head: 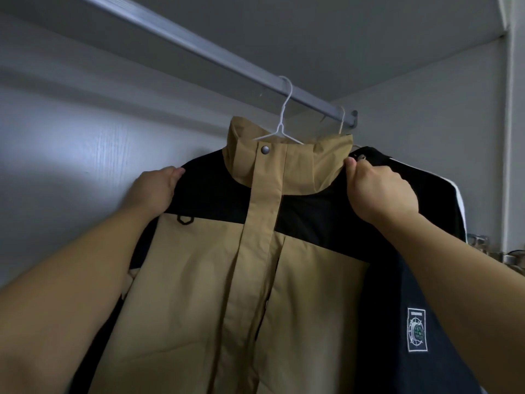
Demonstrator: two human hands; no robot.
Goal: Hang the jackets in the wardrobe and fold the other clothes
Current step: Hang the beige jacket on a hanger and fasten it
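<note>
Tan-and-black jacket (255,265), collar snapped shut, hangs under the rail (199,52) on a white hanger (279,129). Left hand (154,189) and right hand (380,191) each grip a shoulder. A navy jacket (412,322) presses against it, farther along the rail.

A tan-and-black jacket (255,265) is hanging front-on from a white hanger (280,131), its black shoulders being gripped by the left hand (156,191) and right hand (380,191). A dark navy jacket (397,359) is hanging just beyond the right hand.
</note>
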